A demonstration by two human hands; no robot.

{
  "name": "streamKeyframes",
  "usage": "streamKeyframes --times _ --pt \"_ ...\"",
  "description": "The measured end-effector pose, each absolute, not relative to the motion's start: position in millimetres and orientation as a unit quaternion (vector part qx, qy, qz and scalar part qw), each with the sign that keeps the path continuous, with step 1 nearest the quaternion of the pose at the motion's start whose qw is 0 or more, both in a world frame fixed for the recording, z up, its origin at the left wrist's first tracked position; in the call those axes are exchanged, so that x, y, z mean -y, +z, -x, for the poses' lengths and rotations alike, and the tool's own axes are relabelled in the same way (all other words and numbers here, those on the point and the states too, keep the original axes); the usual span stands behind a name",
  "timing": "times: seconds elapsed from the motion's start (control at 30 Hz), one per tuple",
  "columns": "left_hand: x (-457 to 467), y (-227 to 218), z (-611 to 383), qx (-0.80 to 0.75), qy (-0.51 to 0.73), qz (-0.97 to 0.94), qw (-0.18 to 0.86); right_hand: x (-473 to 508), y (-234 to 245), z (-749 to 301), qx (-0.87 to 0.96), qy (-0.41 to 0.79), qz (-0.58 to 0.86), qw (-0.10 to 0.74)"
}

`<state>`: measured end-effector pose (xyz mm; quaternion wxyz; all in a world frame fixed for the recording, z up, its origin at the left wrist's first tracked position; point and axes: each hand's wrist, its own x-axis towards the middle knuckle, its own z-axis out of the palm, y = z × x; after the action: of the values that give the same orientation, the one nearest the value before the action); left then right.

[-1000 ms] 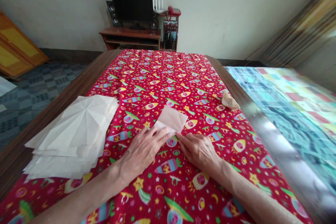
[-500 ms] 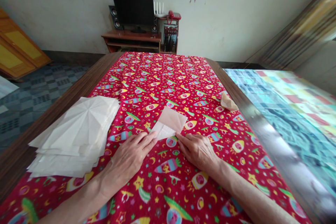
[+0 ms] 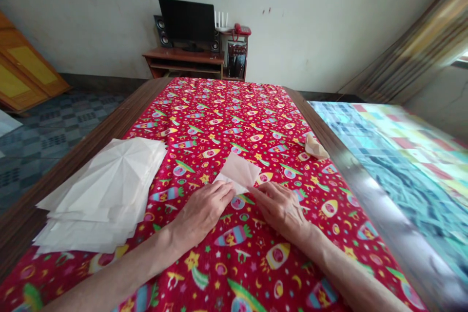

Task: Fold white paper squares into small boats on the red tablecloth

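A small folded sheet of paper [image 3: 242,168], off-white and roughly square, lies turned at an angle on the red patterned cloth [image 3: 234,112]. My left hand [image 3: 210,204] has its fingers curled together over the lower left edge of the paper and covers that part. At the lower right corner, my right hand [image 3: 281,204] has its fingertips closed on the edge; the thumb is mostly hidden. To the left sits a stack of creased white paper [image 3: 109,185], its top sheet marked with folds spreading from one point.
A small folded beige piece [image 3: 315,147] rests near the cloth's right side. Dark wooden table borders [image 3: 117,114] show along both sides. Beyond the far end stands a desk [image 3: 183,58] with a monitor [image 3: 187,20]. A bed with a checked cover [image 3: 373,156] adjoins the right side.
My left hand has shifted right along the paper's lower edge, and its fingers have curled more. My right hand stays at the lower right corner. The view has tilted slightly.
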<state>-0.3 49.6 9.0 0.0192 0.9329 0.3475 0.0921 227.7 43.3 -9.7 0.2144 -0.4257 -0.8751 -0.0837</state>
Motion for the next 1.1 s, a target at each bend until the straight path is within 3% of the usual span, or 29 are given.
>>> streamKeyframes --times 0.13,0.23,0.33,0.47,0.67,1.1 --pt "-53 11 5 -0.334 0.093 -0.937 0.034 -71 -5 -245 0.872 -0.146 0.421 0.204" --pt "-59 7 14 -0.309 0.116 -0.944 0.029 -90 -11 -255 0.896 -0.118 0.388 0.178" --pt "-71 1 22 -0.293 0.147 -0.945 0.0 -94 -19 -261 0.91 -0.078 0.351 0.207" --pt "-89 -2 26 -0.273 0.158 -0.949 -0.018 -70 -16 -256 0.922 -0.064 0.302 0.234" --pt "-90 -8 18 -0.262 0.164 -0.951 -0.009 -31 -4 -227 0.95 -0.004 0.234 0.205" --pt "-43 -19 31 -0.306 0.175 -0.935 0.035 -41 -11 -219 0.847 0.225 0.374 0.305"
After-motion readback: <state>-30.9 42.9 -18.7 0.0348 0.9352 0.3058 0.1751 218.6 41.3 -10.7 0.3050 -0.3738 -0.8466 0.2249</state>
